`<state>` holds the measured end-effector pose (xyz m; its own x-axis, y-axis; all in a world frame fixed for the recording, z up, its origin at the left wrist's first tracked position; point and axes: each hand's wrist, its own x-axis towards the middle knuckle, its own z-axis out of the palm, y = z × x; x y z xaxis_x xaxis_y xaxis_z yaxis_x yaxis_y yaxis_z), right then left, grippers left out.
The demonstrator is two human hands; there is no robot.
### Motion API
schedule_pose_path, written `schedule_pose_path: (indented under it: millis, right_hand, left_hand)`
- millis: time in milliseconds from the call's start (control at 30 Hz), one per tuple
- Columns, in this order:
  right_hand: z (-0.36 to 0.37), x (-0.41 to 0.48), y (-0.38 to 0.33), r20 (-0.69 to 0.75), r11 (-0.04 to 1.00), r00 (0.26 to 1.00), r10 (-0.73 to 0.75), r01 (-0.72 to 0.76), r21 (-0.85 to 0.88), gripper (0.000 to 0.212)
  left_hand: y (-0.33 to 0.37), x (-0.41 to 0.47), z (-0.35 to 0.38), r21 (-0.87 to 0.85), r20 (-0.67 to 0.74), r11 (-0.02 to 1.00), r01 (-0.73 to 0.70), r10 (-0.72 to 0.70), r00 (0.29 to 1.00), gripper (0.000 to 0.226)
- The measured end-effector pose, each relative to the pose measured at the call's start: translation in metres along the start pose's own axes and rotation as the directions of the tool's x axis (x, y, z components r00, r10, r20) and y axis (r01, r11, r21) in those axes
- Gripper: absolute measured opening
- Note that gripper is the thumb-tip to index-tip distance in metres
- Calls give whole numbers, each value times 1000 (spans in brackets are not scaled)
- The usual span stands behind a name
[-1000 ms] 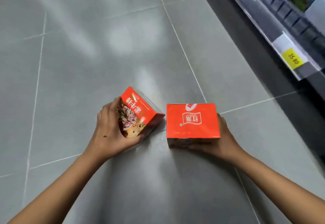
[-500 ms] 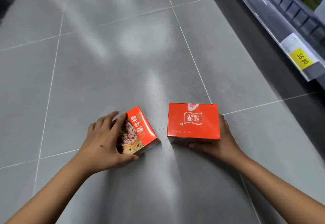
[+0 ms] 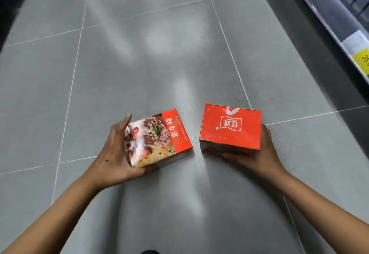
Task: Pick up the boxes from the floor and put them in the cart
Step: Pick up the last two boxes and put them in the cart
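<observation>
Two orange-red boxes are over the grey tiled floor. My left hand [image 3: 113, 154] grips the left box [image 3: 157, 138] from its left side and underneath; its face with a steak picture is turned up. My right hand [image 3: 259, 154] holds the right box [image 3: 230, 127] from its right side and below; its plain orange face with a white logo points up. The boxes sit side by side with a narrow gap between them. No cart is in view.
A store shelf edge [image 3: 327, 12] with a yellow price tag [image 3: 362, 60] runs along the right side. Grey floor tiles [image 3: 155, 54] stretch ahead. A dark strip lies at the far left edge.
The left box has turned in my left hand so its picture face now points up. Both boxes appear closer and larger. My right hand keeps its hold.
</observation>
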<state>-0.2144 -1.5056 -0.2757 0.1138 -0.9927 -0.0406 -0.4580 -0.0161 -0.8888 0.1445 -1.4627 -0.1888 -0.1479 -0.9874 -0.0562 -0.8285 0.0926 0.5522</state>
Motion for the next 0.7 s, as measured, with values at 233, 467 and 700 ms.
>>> schedule_pose_path:
  millis: [233,467,700]
  right_hand:
    - [-4,-4,-23,-30,996,997,-71,73,48,74]
    - [-1,-4,-12,-33,1000,999,-13,14,21,84]
    - [12,-12,-10,-73,997,995,66,-63,49,94]
  left_hand:
    - [61,62,-40,495,234,838,-231,127,964,127]
    - [50,16,-1,269,-210,946,179,-124,970,138]
    - [65,-31,74,-561,-253,667,490,-702,665,110]
